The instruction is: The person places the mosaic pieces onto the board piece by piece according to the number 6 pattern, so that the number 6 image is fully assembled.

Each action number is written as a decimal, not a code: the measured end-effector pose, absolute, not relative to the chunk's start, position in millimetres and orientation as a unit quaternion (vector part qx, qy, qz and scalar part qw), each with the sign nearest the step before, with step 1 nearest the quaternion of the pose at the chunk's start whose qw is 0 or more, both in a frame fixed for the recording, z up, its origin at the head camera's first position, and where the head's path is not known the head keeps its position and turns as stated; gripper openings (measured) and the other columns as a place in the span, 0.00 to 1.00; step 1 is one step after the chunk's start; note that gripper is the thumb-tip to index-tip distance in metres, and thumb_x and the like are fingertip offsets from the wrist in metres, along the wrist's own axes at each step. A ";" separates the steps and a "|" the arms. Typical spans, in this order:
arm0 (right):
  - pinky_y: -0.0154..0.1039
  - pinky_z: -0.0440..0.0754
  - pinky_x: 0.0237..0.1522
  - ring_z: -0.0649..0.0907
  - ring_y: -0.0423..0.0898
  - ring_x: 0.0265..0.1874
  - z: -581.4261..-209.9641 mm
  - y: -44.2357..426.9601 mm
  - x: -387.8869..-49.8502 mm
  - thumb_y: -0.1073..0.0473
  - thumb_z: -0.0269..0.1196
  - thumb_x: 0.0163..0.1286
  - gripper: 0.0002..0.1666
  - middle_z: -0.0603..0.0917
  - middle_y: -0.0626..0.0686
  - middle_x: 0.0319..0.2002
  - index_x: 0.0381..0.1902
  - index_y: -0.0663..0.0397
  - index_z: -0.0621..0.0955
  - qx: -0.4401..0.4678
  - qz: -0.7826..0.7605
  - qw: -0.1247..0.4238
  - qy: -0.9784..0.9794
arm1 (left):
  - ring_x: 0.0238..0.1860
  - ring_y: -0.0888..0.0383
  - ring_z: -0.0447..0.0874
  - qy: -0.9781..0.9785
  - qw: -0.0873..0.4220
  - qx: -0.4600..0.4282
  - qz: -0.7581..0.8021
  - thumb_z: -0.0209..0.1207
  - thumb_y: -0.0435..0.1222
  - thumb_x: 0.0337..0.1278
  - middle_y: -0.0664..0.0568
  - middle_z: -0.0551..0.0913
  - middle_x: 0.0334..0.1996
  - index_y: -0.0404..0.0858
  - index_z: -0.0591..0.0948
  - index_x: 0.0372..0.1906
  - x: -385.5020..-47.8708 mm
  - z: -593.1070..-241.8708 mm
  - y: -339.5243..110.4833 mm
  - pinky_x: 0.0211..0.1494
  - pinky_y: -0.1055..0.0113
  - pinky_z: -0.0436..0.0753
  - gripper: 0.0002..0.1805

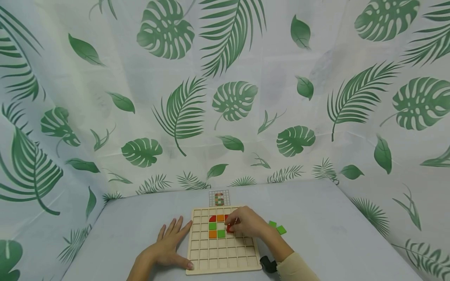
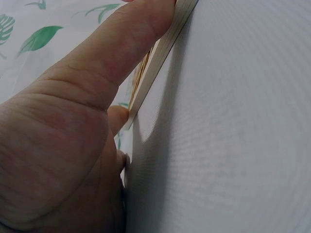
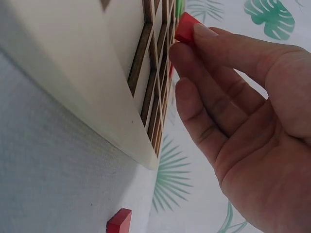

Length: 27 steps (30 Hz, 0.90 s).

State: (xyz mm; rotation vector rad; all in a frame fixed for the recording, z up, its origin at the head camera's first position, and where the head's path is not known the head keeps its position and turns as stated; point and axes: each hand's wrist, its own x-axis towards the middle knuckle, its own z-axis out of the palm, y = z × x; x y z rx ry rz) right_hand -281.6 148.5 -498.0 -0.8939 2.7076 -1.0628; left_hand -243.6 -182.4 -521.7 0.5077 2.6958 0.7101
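Note:
A wooden grid board (image 1: 207, 262) lies on the table, with red, orange and green tiles in several of its upper cells. An orange tile (image 1: 212, 234) sits beside a green tile (image 1: 221, 233). My right hand (image 1: 247, 222) pinches a red tile (image 3: 185, 28) between thumb and fingers, right over the board's upper middle. In the head view those fingers partly cover the tiles at the right of the group. My left hand (image 1: 166, 246) has its fingers spread along the board's left side, its thumb resting on the lower left corner and forefinger by the edge.
A small card (image 1: 219, 198) with a coloured grid pattern lies behind the board. To the right are loose green tiles (image 1: 281, 229). The right wrist view shows a loose red tile (image 3: 119, 222) on the table. Leaf-printed cloth (image 1: 232, 168) stands around the table.

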 end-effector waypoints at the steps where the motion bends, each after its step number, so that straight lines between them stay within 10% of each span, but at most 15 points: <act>1: 0.32 0.84 0.39 0.84 0.34 0.36 -497.7 148.5 -281.3 0.66 0.74 0.64 0.08 0.92 0.44 0.40 0.41 0.52 0.92 -0.291 -0.350 0.052 0.889 | 0.85 0.35 0.29 0.940 0.154 0.176 0.248 0.79 0.70 0.24 0.38 0.39 0.85 0.51 0.53 0.85 -243.9 -521.7 -182.2 0.80 0.29 0.29 0.77; 27: 0.29 0.81 0.32 0.80 0.30 0.27 -495.6 144.9 -278.5 0.69 0.74 0.62 0.06 0.90 0.47 0.31 0.36 0.55 0.90 -0.327 -0.340 0.069 0.879 | 0.85 0.36 0.30 0.943 0.153 0.168 0.242 0.77 0.73 0.20 0.39 0.40 0.86 0.52 0.55 0.84 -248.2 -526.3 -181.9 0.80 0.29 0.29 0.77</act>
